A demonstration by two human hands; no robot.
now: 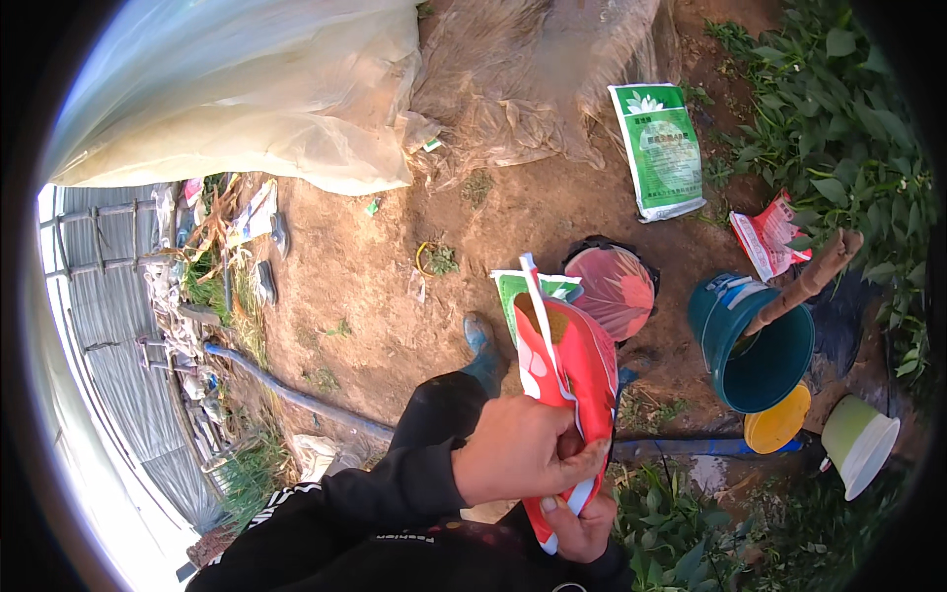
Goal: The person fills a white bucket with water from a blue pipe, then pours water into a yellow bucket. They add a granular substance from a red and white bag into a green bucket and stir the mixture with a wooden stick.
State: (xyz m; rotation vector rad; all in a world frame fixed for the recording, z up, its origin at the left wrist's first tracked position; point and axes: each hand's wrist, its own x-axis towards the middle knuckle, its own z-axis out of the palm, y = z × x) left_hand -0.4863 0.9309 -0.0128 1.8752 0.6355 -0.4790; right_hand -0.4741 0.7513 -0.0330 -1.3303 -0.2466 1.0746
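A red plastic bag (pixel 588 359) with an open mouth is before me, and brownish material shows inside. A narrow white-edged strip (pixel 544 311) of the packaging stands up at its mouth. My left hand (pixel 521 448) pinches the bag's edge, fingers folded over it. Lower down, my right hand (pixel 584 525) grips the bag near its bottom end, thumb on the front. Behind the red bag, part of a green-and-white packet (pixel 510 285) shows; the rest is hidden. Beside it is a round object with a red leaf-patterned top (pixel 614 292) and a black rim.
A teal bucket (pixel 699 318) holds a wooden stick (pixel 806 281). Near it are a yellow container (pixel 777 422) and a green-and-white pail (pixel 851 436). A green printed bag (pixel 662 155) and a crumpled red packet (pixel 769 233) lie by leafy plants (pixel 851 126). A pipe (pixel 296 396) crosses the soil.
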